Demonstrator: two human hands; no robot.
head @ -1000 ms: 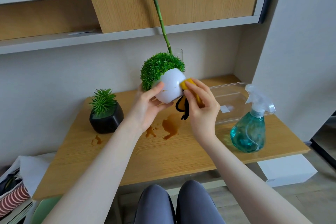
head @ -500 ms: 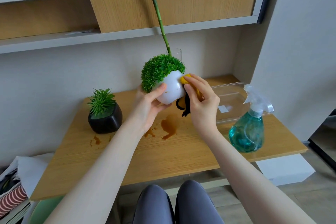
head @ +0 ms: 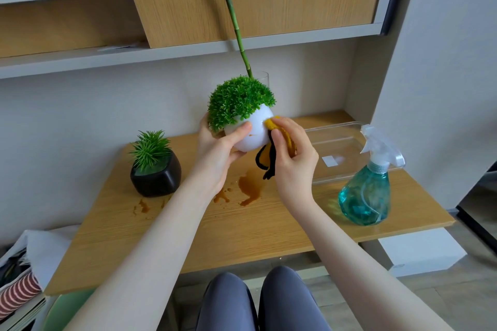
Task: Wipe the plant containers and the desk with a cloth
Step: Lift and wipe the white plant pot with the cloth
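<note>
The left hand [head: 215, 148] grips a round white pot [head: 254, 133] and holds it in the air above the desk [head: 242, 226], thumb across the pot's front and fingers wrapped behind it. The pot is tilted, its dense green foliage [head: 238, 101] leaning toward the left hand. The right hand [head: 291, 161] pinches a yellow cloth [head: 282, 133] between thumb and fingers and presses it against the right side of the pot; a black loop [head: 265, 160] hangs from the cloth below the pot. Directly under the pot, the desk carries a brown spill [head: 250, 187], with smaller brown drops [head: 144, 205] left of it, toward the near side of a black pot [head: 156, 179]. The black pot stands on the desk well left of the white pot, upright, holding a spiky green plant [head: 150, 148]. Right of the white pot lies a clear tray [head: 338, 148] on the desk, and a spray bottle [head: 368, 191] with blue-green liquid stands just in front of the tray's right end. Behind the white pot, a clear glass [head: 262, 78] is partly hidden; a tall green stalk [head: 231, 16] rises from it past the shelf [head: 188, 52] above. Below the desk edge, the person's knees [head: 258, 301] in grey fabric are in view. At lower left, beside the desk, sits a white bag [head: 35, 250] with a striped item [head: 17, 294]; the contents cannot be identified.
</note>
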